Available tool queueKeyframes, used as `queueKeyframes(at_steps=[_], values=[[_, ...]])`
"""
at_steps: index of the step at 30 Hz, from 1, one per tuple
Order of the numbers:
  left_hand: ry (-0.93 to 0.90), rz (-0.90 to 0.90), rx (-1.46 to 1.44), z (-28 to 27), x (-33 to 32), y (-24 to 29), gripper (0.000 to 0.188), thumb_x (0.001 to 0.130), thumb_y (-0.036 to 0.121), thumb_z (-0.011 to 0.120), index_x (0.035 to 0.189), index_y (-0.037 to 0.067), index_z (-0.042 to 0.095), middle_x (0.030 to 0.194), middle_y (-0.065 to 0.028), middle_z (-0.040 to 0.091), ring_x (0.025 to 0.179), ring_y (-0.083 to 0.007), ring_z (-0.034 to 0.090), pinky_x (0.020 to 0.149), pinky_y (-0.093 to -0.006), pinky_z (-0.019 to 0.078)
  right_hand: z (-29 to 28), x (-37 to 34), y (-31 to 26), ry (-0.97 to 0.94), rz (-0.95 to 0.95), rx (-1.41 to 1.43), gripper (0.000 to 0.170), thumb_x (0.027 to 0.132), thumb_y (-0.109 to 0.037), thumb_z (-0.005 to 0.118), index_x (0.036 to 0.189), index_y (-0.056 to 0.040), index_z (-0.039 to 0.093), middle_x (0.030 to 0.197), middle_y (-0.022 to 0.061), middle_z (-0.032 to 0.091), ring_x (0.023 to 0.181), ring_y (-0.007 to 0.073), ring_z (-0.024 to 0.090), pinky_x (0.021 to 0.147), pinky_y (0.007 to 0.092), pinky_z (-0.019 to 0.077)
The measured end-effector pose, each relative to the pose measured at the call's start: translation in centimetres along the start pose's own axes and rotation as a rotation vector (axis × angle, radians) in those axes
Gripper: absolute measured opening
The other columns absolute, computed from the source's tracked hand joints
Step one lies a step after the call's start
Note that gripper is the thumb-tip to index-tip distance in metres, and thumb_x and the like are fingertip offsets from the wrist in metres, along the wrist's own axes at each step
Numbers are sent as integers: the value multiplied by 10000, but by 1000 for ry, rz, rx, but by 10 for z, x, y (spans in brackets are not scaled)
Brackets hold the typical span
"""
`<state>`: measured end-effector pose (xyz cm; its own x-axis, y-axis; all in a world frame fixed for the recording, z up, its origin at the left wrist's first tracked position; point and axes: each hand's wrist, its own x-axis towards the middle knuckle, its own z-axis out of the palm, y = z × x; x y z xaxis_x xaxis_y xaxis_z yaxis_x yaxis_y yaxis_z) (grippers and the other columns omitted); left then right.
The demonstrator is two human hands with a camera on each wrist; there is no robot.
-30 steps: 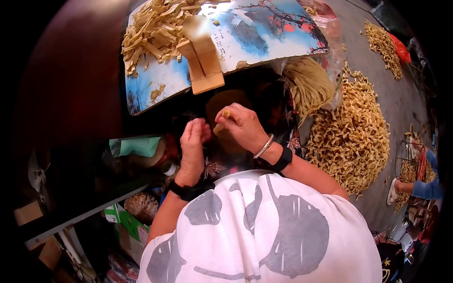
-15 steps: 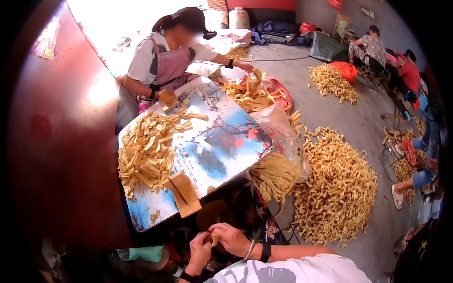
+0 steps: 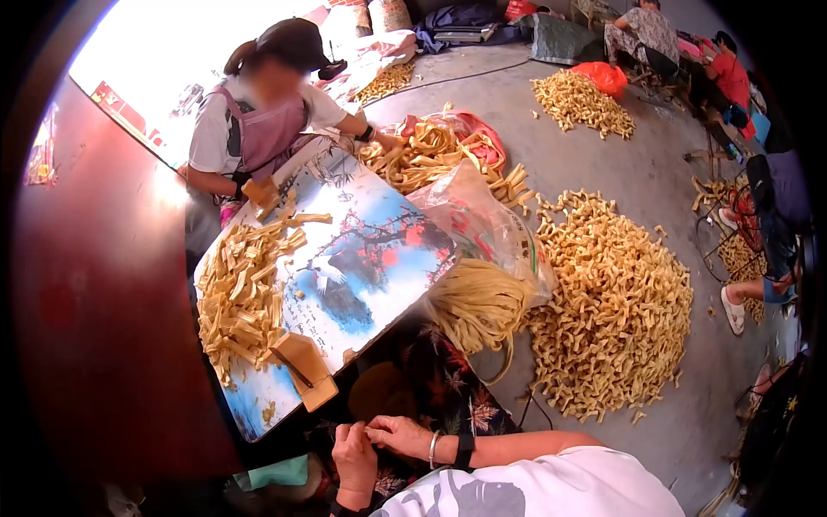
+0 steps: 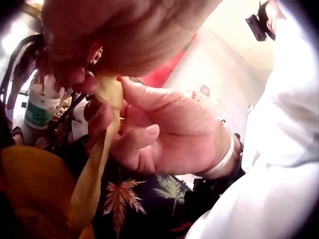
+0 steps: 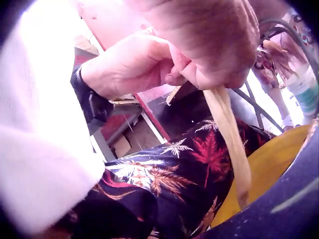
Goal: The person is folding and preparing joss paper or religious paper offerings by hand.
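Observation:
Both hands meet over the dark leaf-patterned cloth (image 5: pixel 164 174) at the lower middle of the head view. A flat, pale yellow strip (image 4: pixel 92 184) hangs from between them, bunched or folded at its top. The left hand (image 3: pixel 355 464) pinches it with fingertips; this hand fills the top of the left wrist view. Fingers of the right hand (image 3: pixel 405 437), with a bracelet at its wrist, are curled round the same bunched part. In the right wrist view the strip (image 5: pixel 232 144) dangles below the right hand (image 5: pixel 209 42), in front of a yellow rounded surface (image 5: pixel 266 164).
A painted table (image 3: pixel 362 293) ahead bears cut pieces (image 3: pixel 245 293) and a wooden block (image 3: pixel 306 370). Long strips (image 3: pixel 482 302) hang by its right edge. A big pile of knotted pieces (image 3: pixel 607 310) lies on the floor to the right. Across the table, a person (image 3: pixel 263 121) reaches into more strips.
The head view has swung up from the lap to the table and room. The hands have come together at the strip. The person opposite has lowered the raised strips to the heap.

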<state>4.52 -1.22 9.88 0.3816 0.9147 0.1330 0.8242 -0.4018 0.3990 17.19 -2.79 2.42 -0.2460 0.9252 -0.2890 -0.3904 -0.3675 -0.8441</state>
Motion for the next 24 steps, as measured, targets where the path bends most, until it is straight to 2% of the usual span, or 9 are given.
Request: queueKeyframes(at_steps=[4, 7, 10, 13, 16, 17, 21, 23, 24], values=[[-82, -12, -131, 1, -3, 9, 245, 823, -72, 561, 1036, 10, 649, 937, -179, 608, 848, -380, 630, 720, -399, 526, -12, 4, 12, 34, -84, -296, 219, 1013, -248, 543, 1031, -53, 641, 914, -13, 663, 809, 81, 611, 714, 234, 514], [-98, -29, -160, 3, -6, 12, 263, 809, -89, 540, 1036, -1, 637, 963, -176, 618, 860, -379, 626, 747, -406, 520, -14, -6, 14, -212, 452, 652, 197, 1017, -261, 538, 1046, -97, 643, 978, -31, 654, 883, 78, 601, 761, 243, 522], [16, -8, -82, 21, -6, 10, 210, 832, -67, 559, 1021, -3, 625, 940, -172, 617, 853, -368, 625, 739, -396, 515, -24, -1, 19, -271, 421, 702, 185, 1015, -278, 542, 1086, -133, 633, 1021, -41, 642, 943, 67, 588, 801, 251, 527], [34, -235, -217, 24, -6, 0, 134, 873, -22, 592, 1004, -1, 613, 864, -162, 633, 778, -303, 644, 688, -354, 511, -21, -2, -1, -88, 356, 507, 218, 1028, -266, 503, 1095, -86, 606, 1001, -1, 640, 949, 96, 614, 742, 256, 558], [-55, -268, -393, 20, -2, 10, 93, 936, 72, 627, 982, 5, 580, 730, -73, 604, 641, -125, 579, 573, -275, 476, -17, 2, 1, -62, 235, 300, 250, 1034, -271, 472, 1078, -46, 573, 997, 53, 639, 903, 133, 654, 660, 286, 591], [-74, -244, -287, 13, 1, 23, 111, 929, 76, 646, 978, 7, 574, 710, -65, 610, 641, -98, 573, 570, -254, 466, -17, 3, 2, -46, 210, 188, 251, 1030, -274, 477, 1069, -43, 569, 970, 63, 652, 867, 143, 668, 640, 283, 584], [-44, -356, -413, 17, 2, 19, 49, 910, 10, 629, 935, 1, 588, 735, -62, 627, 653, -92, 570, 586, -247, 465, -28, -7, -41, -74, 196, -162, 274, 1014, -285, 499, 1047, -20, 558, 870, 132, 690, 775, 247, 703, 621, 331, 555], [-43, -287, -336, 11, 5, 7, 27, 902, -8, 624, 904, 1, 599, 739, -56, 632, 654, -91, 569, 592, -244, 468, -27, -4, -22, 4, -23, -300, 280, 1011, -286, 499, 1043, -14, 556, 841, 173, 686, 789, 317, 692, 643, 379, 538], [-22, -370, -406, 6, 9, 5, 42, 892, -26, 619, 863, 4, 611, 737, -47, 639, 659, -83, 564, 595, -235, 463, -27, -2, -17, 45, -134, -369, 282, 1010, -286, 498, 1042, -11, 555, 826, 193, 683, 797, 352, 687, 655, 403, 529]])
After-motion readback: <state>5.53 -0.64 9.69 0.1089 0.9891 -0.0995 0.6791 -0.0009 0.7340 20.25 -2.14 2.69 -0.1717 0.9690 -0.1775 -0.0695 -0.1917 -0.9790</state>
